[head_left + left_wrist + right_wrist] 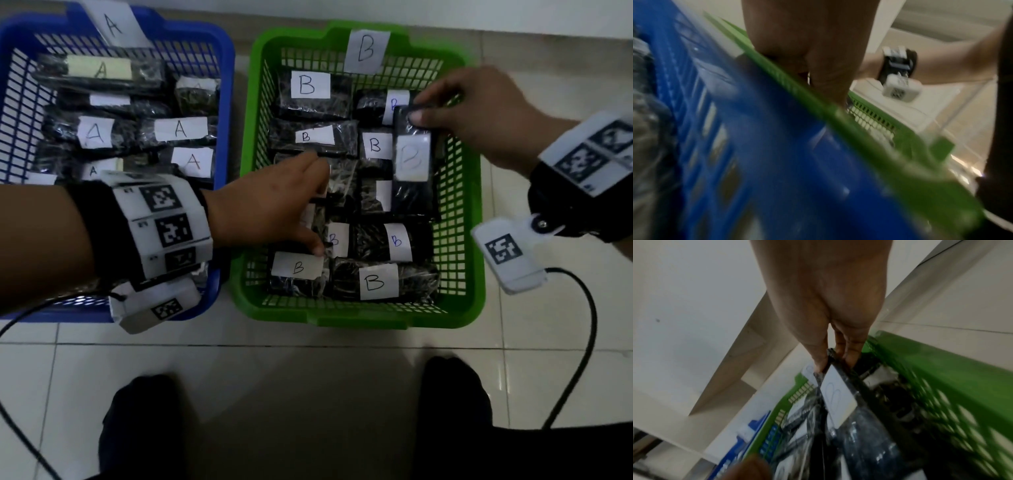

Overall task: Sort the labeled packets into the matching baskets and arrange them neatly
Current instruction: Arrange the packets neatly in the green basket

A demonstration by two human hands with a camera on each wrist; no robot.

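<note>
A green basket (476,240) tagged B holds several black packets with white B labels. Beside it on the left, a blue basket (227,85) tagged A holds several A-labelled packets. My right hand (416,111) pinches the top end of one B packet (411,161) at the right side of the green basket. In the right wrist view the thumb and fingers (851,356) clamp that packet (838,399) by its upper edge. My left hand (318,202) reaches into the green basket with spread, fairly straight fingers resting on the packets in its middle. What lies beneath the palm is hidden.
Both baskets stand on a white tiled floor. A black cable (582,342) runs from the right wrist across the floor, and my two dark-clad feet (144,411) show at the bottom. The left wrist view is blurred, showing the blue basket wall (766,146) and green rim (818,100).
</note>
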